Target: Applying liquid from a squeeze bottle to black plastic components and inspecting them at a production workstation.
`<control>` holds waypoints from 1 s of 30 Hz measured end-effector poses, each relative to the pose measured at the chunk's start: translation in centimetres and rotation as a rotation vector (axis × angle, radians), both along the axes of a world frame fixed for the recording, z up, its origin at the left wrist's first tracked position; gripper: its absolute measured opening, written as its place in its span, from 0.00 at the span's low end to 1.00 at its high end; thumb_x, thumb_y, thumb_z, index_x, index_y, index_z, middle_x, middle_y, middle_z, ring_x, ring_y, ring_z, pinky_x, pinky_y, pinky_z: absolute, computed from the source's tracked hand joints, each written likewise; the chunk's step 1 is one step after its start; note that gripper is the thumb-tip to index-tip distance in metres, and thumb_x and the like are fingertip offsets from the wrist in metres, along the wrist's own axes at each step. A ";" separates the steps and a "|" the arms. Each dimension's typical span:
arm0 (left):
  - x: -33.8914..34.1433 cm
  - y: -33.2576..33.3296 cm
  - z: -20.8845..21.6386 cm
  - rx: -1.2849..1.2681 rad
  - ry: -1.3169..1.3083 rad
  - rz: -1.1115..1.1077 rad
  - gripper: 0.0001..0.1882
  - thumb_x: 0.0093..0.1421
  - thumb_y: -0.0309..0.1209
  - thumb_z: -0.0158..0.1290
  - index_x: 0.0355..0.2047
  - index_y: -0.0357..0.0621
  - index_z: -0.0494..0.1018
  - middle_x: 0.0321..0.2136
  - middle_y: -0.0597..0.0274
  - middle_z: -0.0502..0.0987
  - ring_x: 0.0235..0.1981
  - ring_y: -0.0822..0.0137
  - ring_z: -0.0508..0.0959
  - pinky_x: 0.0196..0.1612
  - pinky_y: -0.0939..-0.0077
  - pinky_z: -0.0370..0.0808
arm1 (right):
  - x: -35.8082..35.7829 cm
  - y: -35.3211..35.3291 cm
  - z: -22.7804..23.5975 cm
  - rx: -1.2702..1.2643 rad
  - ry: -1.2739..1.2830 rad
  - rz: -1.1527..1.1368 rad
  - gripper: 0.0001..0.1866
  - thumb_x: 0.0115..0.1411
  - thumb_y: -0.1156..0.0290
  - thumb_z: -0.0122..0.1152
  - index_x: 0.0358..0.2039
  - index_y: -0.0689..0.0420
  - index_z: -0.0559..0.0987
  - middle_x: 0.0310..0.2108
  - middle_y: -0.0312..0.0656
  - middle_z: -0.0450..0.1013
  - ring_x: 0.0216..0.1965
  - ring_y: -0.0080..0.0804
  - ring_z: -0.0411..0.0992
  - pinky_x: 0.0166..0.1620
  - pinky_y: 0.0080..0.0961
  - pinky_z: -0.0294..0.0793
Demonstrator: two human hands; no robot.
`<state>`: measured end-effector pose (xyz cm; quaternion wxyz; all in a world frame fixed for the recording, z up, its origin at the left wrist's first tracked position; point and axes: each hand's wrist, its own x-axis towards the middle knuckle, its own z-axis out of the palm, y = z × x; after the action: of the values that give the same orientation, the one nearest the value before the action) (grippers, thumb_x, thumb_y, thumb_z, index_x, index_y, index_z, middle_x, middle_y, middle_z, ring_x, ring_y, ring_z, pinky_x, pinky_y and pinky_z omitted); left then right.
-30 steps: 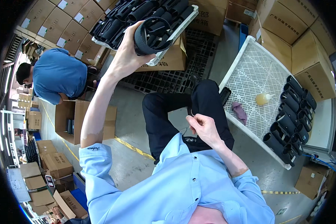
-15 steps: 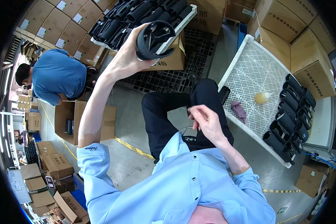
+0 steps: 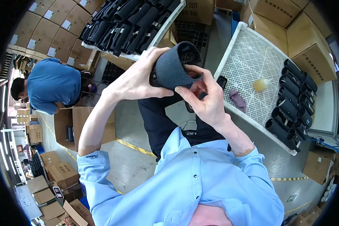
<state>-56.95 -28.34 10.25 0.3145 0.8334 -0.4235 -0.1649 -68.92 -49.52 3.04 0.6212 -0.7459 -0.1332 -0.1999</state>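
In front of me I hold a dark grey, mesh-textured cylindrical shell [image 3: 173, 67], hollow inside and split along one side, with its open end turned up and to the right. My left hand [image 3: 137, 77] wraps around its left side, thumb along the bottom. The right hand [image 3: 209, 96] grips the shell's right edge, with fingers reaching into the opening and the thumb outside. The inside of the shell is partly hidden by my fingers. Beyond the left hand, a white tray [image 3: 165, 28] carries many similar black shells [image 3: 133, 28].
On my right, a white perforated tray [image 3: 241, 56] bears several black shells [image 3: 288, 109], a yellowish bottle [image 3: 260, 84] and a purple cloth [image 3: 237, 100]. At left, a person in blue [image 3: 56, 84] bends by an open cardboard box [image 3: 96, 122]. Stacked cartons [image 3: 41, 34] stand behind.
My left hand has brought the shell down and nearer, turning it. My right hand has risen from above my lap and taken hold of the shell's edge.
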 end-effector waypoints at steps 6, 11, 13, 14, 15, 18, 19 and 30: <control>-1.4 -0.9 -1.0 -0.053 -0.041 0.110 0.53 0.46 0.45 0.70 0.69 0.40 0.58 0.56 0.44 0.71 0.57 0.45 0.72 0.59 0.48 0.71 | -0.6 -0.4 -0.2 0.496 0.344 0.157 0.19 0.65 0.71 0.67 0.52 0.64 0.73 0.35 0.42 0.74 0.22 0.17 0.69 0.22 0.11 0.67; -2.3 -0.4 -0.1 0.006 0.123 0.215 0.52 0.49 0.56 0.68 0.67 0.40 0.61 0.55 0.44 0.72 0.56 0.46 0.74 0.58 0.49 0.71 | -0.1 -2.7 -0.5 0.553 0.443 0.269 0.12 0.71 0.65 0.60 0.45 0.61 0.74 0.28 0.41 0.75 0.20 0.18 0.70 0.21 0.11 0.66; -2.2 -0.6 0.5 0.020 0.238 0.223 0.52 0.52 0.62 0.64 0.66 0.39 0.63 0.55 0.43 0.72 0.54 0.47 0.75 0.58 0.51 0.72 | 0.1 -4.0 -0.7 0.715 0.552 0.445 0.12 0.73 0.62 0.57 0.43 0.59 0.73 0.25 0.40 0.74 0.17 0.19 0.69 0.20 0.11 0.66; -2.3 -0.6 0.6 0.026 0.295 0.227 0.52 0.53 0.64 0.63 0.66 0.39 0.64 0.55 0.42 0.72 0.53 0.47 0.75 0.57 0.53 0.73 | 0.2 -4.2 -0.8 0.796 0.609 0.533 0.12 0.74 0.61 0.55 0.42 0.58 0.73 0.23 0.39 0.74 0.16 0.20 0.68 0.19 0.11 0.65; -2.2 -0.7 0.7 0.018 0.299 0.242 0.52 0.53 0.64 0.63 0.66 0.39 0.64 0.55 0.42 0.72 0.53 0.47 0.75 0.57 0.53 0.73 | 0.4 -4.1 -0.8 0.829 0.616 0.512 0.13 0.75 0.59 0.52 0.42 0.57 0.73 0.20 0.37 0.72 0.14 0.20 0.66 0.18 0.11 0.63; -1.9 -1.6 0.6 -0.140 0.535 0.327 0.47 0.59 0.64 0.57 0.65 0.38 0.67 0.54 0.43 0.74 0.51 0.50 0.77 0.57 0.58 0.74 | 1.6 -3.9 -3.2 1.079 0.570 0.572 0.16 0.77 0.57 0.47 0.44 0.56 0.74 0.19 0.35 0.70 0.13 0.20 0.64 0.17 0.11 0.60; -2.0 -1.5 0.5 -0.195 0.614 0.351 0.45 0.61 0.64 0.55 0.64 0.38 0.68 0.53 0.43 0.74 0.51 0.51 0.78 0.56 0.60 0.74 | 2.0 -3.9 -4.2 1.306 0.498 0.641 0.17 0.78 0.57 0.45 0.47 0.57 0.75 0.21 0.35 0.70 0.14 0.20 0.64 0.17 0.10 0.59; -5.0 -2.0 -1.1 -0.619 0.636 0.382 0.33 0.68 0.52 0.54 0.61 0.37 0.73 0.51 0.49 0.78 0.53 0.60 0.79 0.59 0.66 0.75 | 2.3 -5.1 -7.9 1.728 0.413 0.807 0.17 0.77 0.65 0.41 0.56 0.63 0.72 0.31 0.37 0.71 0.17 0.14 0.62 0.21 0.12 0.60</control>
<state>-62.00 -30.35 9.19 0.6863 0.6718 -0.1749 -0.2172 -66.62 -54.59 -4.90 0.9870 0.0478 -0.0745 0.1338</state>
